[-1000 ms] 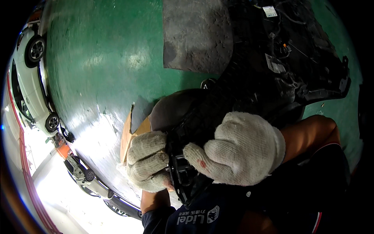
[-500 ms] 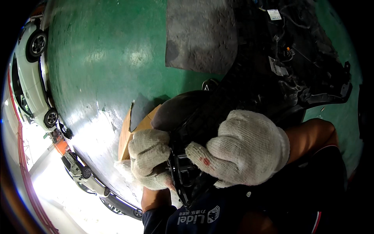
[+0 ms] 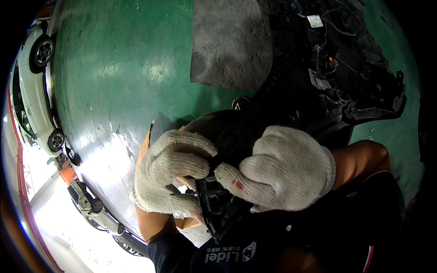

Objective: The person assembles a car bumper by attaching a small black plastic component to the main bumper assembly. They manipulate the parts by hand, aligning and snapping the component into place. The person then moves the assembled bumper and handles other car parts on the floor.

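A black plastic part (image 3: 214, 196) with a ribbed, hollowed frame is held close to my body, its narrow end pointing down toward my dark shirt. My right hand (image 3: 289, 173), in a white knit glove with a small red mark on the thumb, is closed on the part's right side. From the other side my left hand (image 3: 170, 170), gloved alike, curls over the part's upper left edge. Its fingertips are at the top of the part and the thumb is lower along the side. The part's far end is lost in dark shadow.
Beyond my hands lies a large black panel (image 3: 359, 113) with wiring and an orange connector (image 3: 331, 59). A dark grey mat (image 3: 230, 45) lies on the green floor (image 3: 123, 63). An open cardboard box (image 3: 144, 142) is partly behind my left hand. Cars (image 3: 38, 100) stand far left.
My left hand has shifted left and its fingers have opened out of a tight fist, now reaching over the part's top. My right hand keeps nearly the same hold.
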A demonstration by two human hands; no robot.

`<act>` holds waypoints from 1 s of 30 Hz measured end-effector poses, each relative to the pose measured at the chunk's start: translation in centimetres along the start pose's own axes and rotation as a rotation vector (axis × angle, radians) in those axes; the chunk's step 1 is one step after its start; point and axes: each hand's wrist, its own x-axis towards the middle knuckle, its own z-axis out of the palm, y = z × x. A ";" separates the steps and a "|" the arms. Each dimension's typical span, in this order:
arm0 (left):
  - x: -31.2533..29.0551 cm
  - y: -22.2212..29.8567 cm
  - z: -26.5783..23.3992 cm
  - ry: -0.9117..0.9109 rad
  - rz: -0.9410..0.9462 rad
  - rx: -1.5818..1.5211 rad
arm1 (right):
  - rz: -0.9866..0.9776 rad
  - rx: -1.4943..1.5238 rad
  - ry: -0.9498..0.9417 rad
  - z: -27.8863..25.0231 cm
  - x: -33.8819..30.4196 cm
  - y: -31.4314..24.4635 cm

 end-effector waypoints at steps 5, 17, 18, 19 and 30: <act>-0.4 0.0 0.2 0.027 -0.021 -0.034 | -0.004 -0.061 0.076 0.0 0.3 -0.1; 0.1 -1.0 -0.4 -0.007 0.086 -0.106 | 0.016 -0.036 0.069 0.1 0.5 -0.4; 0.2 -0.9 -0.4 -0.014 0.086 -0.084 | 0.027 0.022 0.051 -0.2 0.5 -0.3; 0.3 -0.5 -0.5 -0.019 0.081 -0.054 | 0.031 0.085 0.036 -0.5 0.6 -0.2; 4.0 1.4 -3.7 -0.312 -0.080 -0.152 | 0.012 0.342 -0.015 -1.5 1.2 1.5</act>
